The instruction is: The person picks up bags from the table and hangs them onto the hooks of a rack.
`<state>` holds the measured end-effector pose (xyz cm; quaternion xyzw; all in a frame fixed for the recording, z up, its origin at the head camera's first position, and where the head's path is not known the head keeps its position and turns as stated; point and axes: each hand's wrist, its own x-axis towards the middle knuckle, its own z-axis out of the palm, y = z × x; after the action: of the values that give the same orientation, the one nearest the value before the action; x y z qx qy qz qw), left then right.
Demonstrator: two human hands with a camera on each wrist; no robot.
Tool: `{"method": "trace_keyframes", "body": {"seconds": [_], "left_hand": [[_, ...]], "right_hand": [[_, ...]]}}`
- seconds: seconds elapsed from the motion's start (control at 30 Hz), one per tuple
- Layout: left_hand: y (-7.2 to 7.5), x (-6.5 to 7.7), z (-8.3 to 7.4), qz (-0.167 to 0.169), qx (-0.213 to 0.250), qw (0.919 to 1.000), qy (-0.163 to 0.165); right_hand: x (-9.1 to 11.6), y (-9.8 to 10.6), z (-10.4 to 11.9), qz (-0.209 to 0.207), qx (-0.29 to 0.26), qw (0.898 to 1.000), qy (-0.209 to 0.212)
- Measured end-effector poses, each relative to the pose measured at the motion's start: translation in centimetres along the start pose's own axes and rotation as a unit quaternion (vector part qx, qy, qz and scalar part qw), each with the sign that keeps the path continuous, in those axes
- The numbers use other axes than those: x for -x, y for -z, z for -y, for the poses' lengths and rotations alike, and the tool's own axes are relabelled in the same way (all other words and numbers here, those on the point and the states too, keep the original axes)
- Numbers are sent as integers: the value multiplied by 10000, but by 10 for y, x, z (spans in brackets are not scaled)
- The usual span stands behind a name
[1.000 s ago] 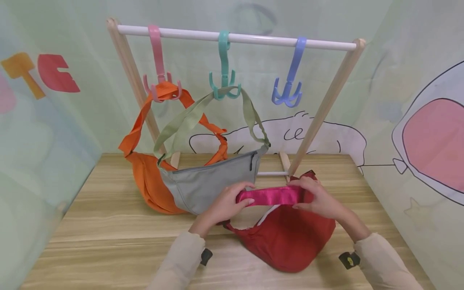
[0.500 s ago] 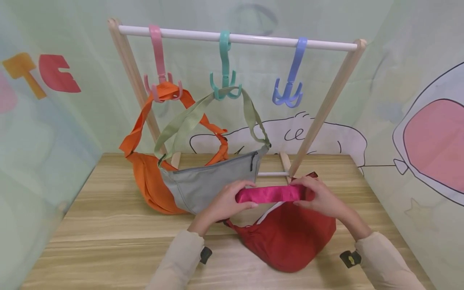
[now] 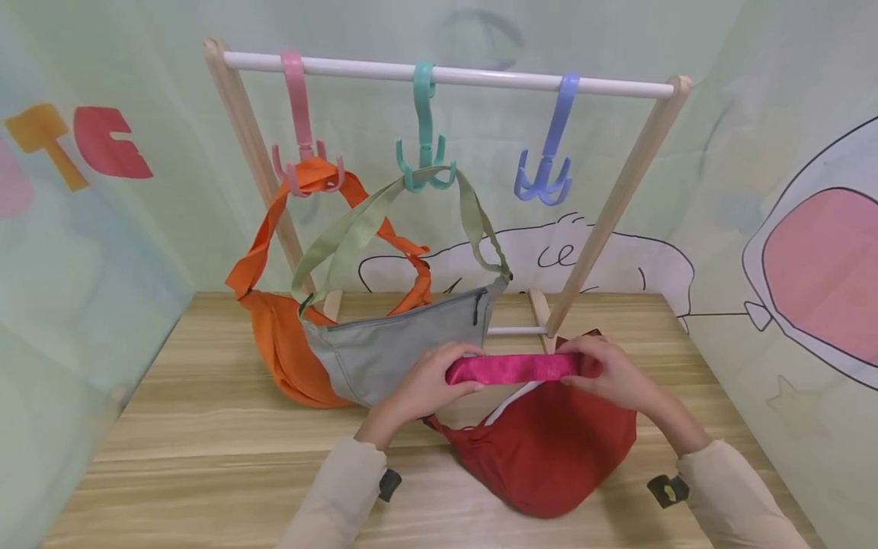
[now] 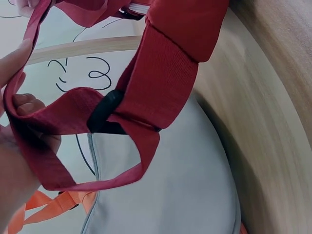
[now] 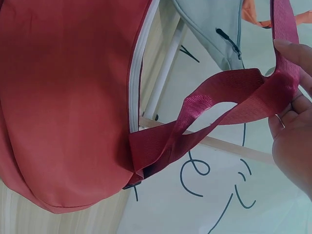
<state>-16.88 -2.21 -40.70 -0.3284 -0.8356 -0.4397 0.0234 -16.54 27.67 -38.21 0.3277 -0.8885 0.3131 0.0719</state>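
Observation:
A red shoulder bag (image 3: 549,450) sits low at the front of the wooden table. My left hand (image 3: 428,381) and right hand (image 3: 610,372) hold its strap (image 3: 514,369) above it, stretched level between them and bright pink in the head view. Close up in the left wrist view, the strap loops through a black buckle (image 4: 105,109) beside the left fingers. The right wrist view shows the thumb and fingers of the right hand pinching the strap, with a twisted loop running down to the bag's end. A white zip (image 5: 141,63) lines the bag's edge.
Behind stands a wooden rack with a white bar (image 3: 494,77). An orange bag (image 3: 284,351) hangs from the pink hook (image 3: 299,114), a grey bag (image 3: 405,347) from the green hook (image 3: 423,114). The blue hook (image 3: 559,122) at right bears no bag. The grey bag is close behind my left hand.
My right hand has shifted slightly to the right along the strap, and the strap has become straighter. The left hand has stayed nearly still.

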Motion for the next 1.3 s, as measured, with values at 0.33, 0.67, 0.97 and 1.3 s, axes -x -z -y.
{"method": "trace_keyframes", "body": {"seconds": [0.33,0.67,0.97,1.3], "left_hand": [[2,0,-4,-46,-2,10000,-27],[4,1,-3,-103,34,9997,-224],[6,1,-1,-112,114,9999,-16],[10,1,-4,-134,54,9999,80]], "right_hand": [[-1,5,0,20,-46,9997,230],[-3,12,8,256,-409,9979,442],[0,14,1,499,-443,9977,76],[2,17,-4,786,-439,9953,-355]]}}
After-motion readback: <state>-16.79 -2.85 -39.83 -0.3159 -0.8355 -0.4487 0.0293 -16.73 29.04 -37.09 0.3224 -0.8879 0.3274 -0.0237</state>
